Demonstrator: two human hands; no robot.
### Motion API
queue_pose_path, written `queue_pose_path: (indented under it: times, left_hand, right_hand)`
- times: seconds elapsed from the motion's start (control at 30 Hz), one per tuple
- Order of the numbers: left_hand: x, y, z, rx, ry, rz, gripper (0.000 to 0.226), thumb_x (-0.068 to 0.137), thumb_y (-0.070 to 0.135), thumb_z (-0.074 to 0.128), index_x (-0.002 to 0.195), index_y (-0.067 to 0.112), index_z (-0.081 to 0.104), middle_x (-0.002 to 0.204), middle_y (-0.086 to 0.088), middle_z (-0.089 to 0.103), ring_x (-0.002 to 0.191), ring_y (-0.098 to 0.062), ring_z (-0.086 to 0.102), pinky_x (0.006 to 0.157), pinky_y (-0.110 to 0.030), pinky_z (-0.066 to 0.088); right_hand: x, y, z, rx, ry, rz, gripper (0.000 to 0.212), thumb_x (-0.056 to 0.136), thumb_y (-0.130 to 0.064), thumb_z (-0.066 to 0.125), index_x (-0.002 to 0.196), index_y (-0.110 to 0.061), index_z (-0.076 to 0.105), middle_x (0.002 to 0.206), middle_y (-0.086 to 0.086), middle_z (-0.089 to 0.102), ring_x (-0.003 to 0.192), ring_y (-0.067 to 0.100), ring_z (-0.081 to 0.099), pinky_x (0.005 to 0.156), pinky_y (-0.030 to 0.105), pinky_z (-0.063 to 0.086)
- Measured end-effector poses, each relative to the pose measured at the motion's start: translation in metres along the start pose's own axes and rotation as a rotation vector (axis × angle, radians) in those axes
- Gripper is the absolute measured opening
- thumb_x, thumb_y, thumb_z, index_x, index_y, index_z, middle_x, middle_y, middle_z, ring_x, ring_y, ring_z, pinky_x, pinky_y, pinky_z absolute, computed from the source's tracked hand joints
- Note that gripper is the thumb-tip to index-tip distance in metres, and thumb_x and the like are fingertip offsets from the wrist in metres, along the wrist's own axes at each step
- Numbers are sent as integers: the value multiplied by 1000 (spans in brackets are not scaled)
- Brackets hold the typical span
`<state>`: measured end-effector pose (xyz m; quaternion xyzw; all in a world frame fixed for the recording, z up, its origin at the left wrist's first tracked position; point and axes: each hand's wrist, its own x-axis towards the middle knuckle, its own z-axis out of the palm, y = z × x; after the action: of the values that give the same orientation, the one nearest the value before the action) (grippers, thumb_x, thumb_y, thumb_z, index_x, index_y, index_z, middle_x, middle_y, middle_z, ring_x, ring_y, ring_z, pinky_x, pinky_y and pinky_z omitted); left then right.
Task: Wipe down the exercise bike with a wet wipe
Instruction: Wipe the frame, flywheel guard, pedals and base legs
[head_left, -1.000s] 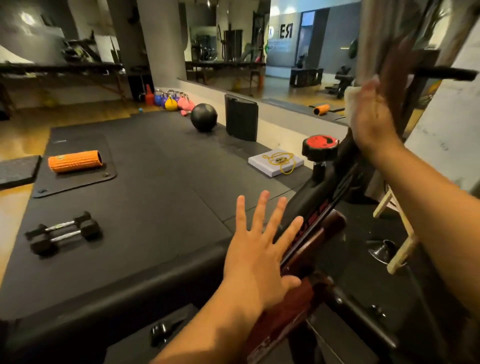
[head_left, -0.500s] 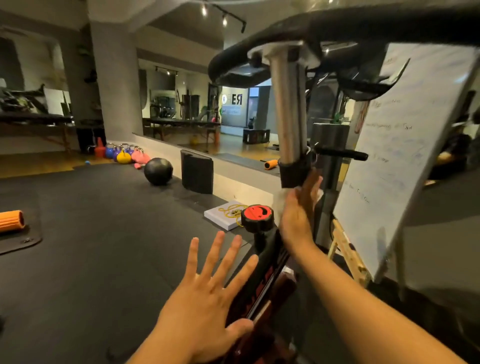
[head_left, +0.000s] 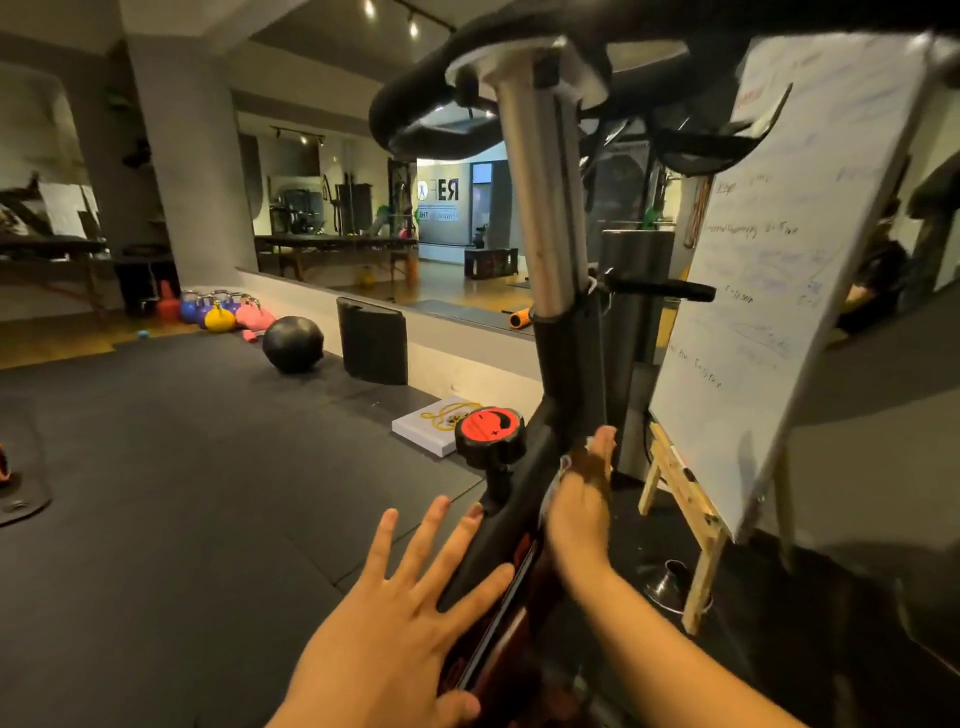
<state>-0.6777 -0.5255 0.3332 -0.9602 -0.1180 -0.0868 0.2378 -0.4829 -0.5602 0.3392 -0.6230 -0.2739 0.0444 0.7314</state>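
The wipe (head_left: 557, 477) is mostly hidden, just white edges poking out from under the right hand (head_left: 579, 512), whose fingers lie flat and straight, pressing it onto the bike (head_left: 566, 364) frame rather than curling round it. The left hand (head_left: 395, 634) is lower on the same tube, fingers spread and relaxed, palm resting there. The red knob (head_left: 488, 431) sits just left of the right fingertips. To the right of those fingers stands a whiteboard (head_left: 779, 260) on an easel (head_left: 691, 499); far beyond the left fingers are a ball (head_left: 292, 344) and kettlebells (head_left: 218, 314)
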Motion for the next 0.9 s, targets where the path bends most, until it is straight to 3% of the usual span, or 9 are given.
queue_pose_path:
  times: [0.13, 0.23, 0.37, 0.47, 0.53, 0.57, 0.63, 0.73, 0.9]
  left_hand:
    - [-3, -7, 1, -56, -123, -19, 91, 73, 86, 45, 148, 34, 42, 155, -19, 31, 141, -44, 24, 101, -74, 31]
    - [-2, -9, 1, -14, -115, -9, 90, 74, 87, 43, 146, 34, 45, 152, -16, 38, 137, -41, 31, 94, -66, 38]
    - [-2, -7, 8, -35, -138, -24, 88, 77, 87, 39, 148, 35, 42, 154, -16, 36, 137, -44, 33, 97, -69, 38]
    - [6, -7, -6, -56, -152, 3, 83, 84, 84, 31, 155, 43, 14, 164, -17, -7, 148, -46, 0, 101, -79, 17]
    - [3, -3, 0, -79, -182, 20, 79, 91, 79, 23, 146, 47, -23, 139, -4, -59, 131, -31, -51, 104, -71, -23]
    - [2, -2, -5, -102, -173, 7, 80, 91, 78, 22, 146, 46, -27, 135, -2, -62, 126, -28, -56, 104, -66, -28]
    - [5, -1, -13, -79, -65, 6, 80, 91, 79, 25, 150, 46, -17, 144, -5, -54, 130, -31, -51, 108, -63, -26]
    - [0, -2, -10, -145, -175, -16, 79, 91, 78, 23, 146, 48, -27, 135, -1, -62, 122, -26, -59, 104, -65, -29]
    - [-1, -5, -17, -116, -289, -43, 83, 82, 82, 37, 153, 42, 24, 163, -17, 7, 148, -39, 1, 106, -77, 15]
  right_hand:
    - [37, -88, 27, 51, 142, -202, 61, 94, -60, 27, 144, -29, 41, 144, 7, 50, 130, 23, 49, 109, 42, 40]
    - [62, -158, 39, 26, 117, -380, 35, 99, -47, 29, 113, -32, 57, 107, 2, 66, 91, 18, 64, 83, 44, 56]
    - [72, -195, 45, 41, 104, -549, 33, 105, -25, 33, 79, -18, 52, 70, -7, 52, 63, 6, 51, 59, 28, 47]
    - [63, -212, 59, 101, 142, -749, 31, 103, -26, 28, 94, -10, 54, 80, -3, 52, 70, 10, 53, 62, 21, 45]
    - [58, -210, 71, 21, 200, -797, 41, 99, -30, 26, 111, -5, 56, 96, 4, 58, 89, 21, 58, 79, 40, 52]
    - [55, -201, 71, -68, 218, -810, 48, 99, -34, 27, 128, -4, 50, 113, 10, 59, 103, 26, 58, 90, 46, 51]
    - [45, -167, 58, -238, 112, -779, 58, 101, -40, 32, 151, -10, 24, 134, 9, 52, 115, 19, 55, 95, 40, 49]
    - [46, -112, 22, -394, -213, -635, 49, 103, -32, 36, 148, -16, 22, 96, -3, 61, 75, -1, 57, 63, 13, 43]
    - [73, -141, 30, -401, -150, -686, 65, 95, -59, 28, 146, -40, -8, 155, 15, 25, 136, 32, 39, 108, 56, 36]
